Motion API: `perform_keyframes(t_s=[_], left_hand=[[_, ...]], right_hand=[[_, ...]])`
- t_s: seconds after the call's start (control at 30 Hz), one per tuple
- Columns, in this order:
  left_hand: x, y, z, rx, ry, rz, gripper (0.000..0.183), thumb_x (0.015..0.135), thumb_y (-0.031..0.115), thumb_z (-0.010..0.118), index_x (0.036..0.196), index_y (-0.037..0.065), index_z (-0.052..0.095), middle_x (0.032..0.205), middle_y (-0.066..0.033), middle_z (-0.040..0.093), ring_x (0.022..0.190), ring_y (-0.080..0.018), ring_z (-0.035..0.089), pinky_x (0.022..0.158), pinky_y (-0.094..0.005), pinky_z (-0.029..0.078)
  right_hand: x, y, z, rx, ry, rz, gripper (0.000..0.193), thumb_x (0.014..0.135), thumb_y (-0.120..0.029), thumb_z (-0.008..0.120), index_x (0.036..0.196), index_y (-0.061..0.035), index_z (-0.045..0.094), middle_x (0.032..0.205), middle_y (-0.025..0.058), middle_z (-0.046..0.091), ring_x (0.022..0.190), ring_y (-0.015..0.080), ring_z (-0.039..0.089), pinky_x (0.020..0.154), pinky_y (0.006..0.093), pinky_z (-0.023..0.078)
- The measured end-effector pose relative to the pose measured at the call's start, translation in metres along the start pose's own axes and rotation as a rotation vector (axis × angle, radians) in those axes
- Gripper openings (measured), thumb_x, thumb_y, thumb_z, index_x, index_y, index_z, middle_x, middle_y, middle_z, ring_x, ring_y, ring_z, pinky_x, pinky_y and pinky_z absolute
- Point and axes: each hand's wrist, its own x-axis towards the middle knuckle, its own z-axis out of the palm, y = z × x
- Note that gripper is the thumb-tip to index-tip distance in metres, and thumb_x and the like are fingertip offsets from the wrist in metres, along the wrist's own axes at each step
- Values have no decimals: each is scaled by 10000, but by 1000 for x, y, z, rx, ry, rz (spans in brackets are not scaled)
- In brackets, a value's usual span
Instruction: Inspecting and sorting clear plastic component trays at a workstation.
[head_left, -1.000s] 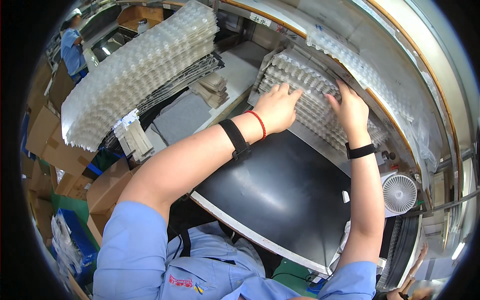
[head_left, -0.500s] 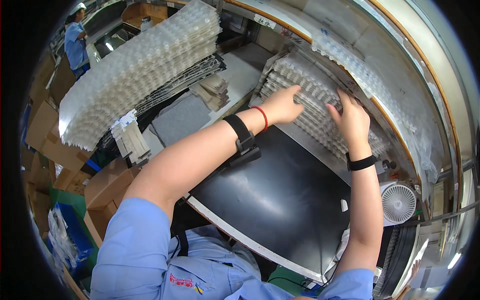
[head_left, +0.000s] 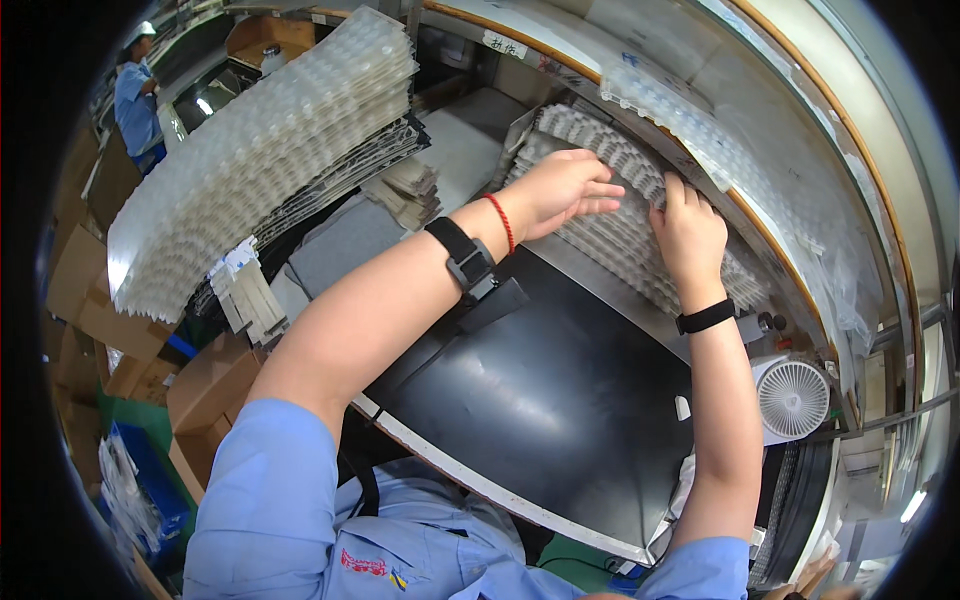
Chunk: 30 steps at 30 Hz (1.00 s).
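A stack of clear, bumpy plastic trays (head_left: 625, 255) stands under the shelf beyond the black work surface (head_left: 540, 380). Over its left part, my left hand (head_left: 562, 195) is open, fingers stretched to the right and nothing seen in them. My right hand (head_left: 692, 238) is at the stack's right part, its fingers curled down on the edge of a tray; the fingertips are partly hidden. A red cord and a black strap circle my left wrist, and another black strap is on the right one.
To the left rises a taller pile of similar plastic trays (head_left: 270, 150). Grey sheets (head_left: 345, 245) lie beside it. A shelf (head_left: 720, 165) with more clear trays overhangs the stack. A white fan (head_left: 792, 398) stands at right, cardboard boxes (head_left: 205, 415) at lower left. Another person (head_left: 137, 100) is far left.
My left hand has turned, its fingers now pointing right instead of up. The right hand's fingers have gone from spread to curled at the trays. The whole view has shifted slightly.
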Motion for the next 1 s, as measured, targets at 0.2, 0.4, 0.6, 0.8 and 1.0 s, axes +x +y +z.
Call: perform_keyframes(t_s=[0.2, 0.4, 0.6, 0.8, 1.0], left_hand=[[-42, 13, 2, -363, 232, 0, 683, 922, 478, 535, 1352, -18, 349, 1338, -181, 426, 1251, -310, 454, 1098, -481, 334], [-140, 20, -3, -267, 302, -73, 459, 914, 294, 539, 1294, 40, 492, 1241, -113, 577, 1155, -227, 546, 1008, -445, 425], [-265, 1, -1, -185, 436, -335, 421, 899, 97, 537, 1302, 5, 456, 1198, -113, 589, 1086, -221, 599, 933, -386, 498], [-310, 21, -18, 136, 384, -337, 545, 903, 43, 535, 1406, -25, 337, 1278, -131, 547, 1159, -203, 544, 991, -319, 427], [-287, 22, -23, 38, 333, -445, 550, 933, 133, 572, 1394, -48, 333, 1275, -138, 537, 1161, -185, 524, 991, -313, 411]], right_hand=[[-18, -9, -36, -104, 173, -191, 387, 784, -191, 642, 1150, -89, 568, 1048, 42, 652, 954, 185, 627, 713, 301, 496], [-86, -56, -115, -8, 182, -294, 320, 793, -150, 614, 1103, -70, 618, 1061, 94, 651, 938, 235, 639, 689, 316, 488], [-188, -138, -165, 344, -263, -289, 352, 824, -156, 554, 1160, -55, 586, 1139, 130, 614, 1016, 270, 613, 762, 331, 487], [-217, -119, -213, 961, -619, 20, 806, 658, -250, 819, 1331, -14, 444, 1327, 229, 477, 1236, 406, 455, 1019, 465, 378], [-313, -66, -197, 843, -300, 892, 665, 822, -127, 664, 1398, 24, 366, 1348, 183, 483, 1238, 271, 474, 1040, 369, 354]])
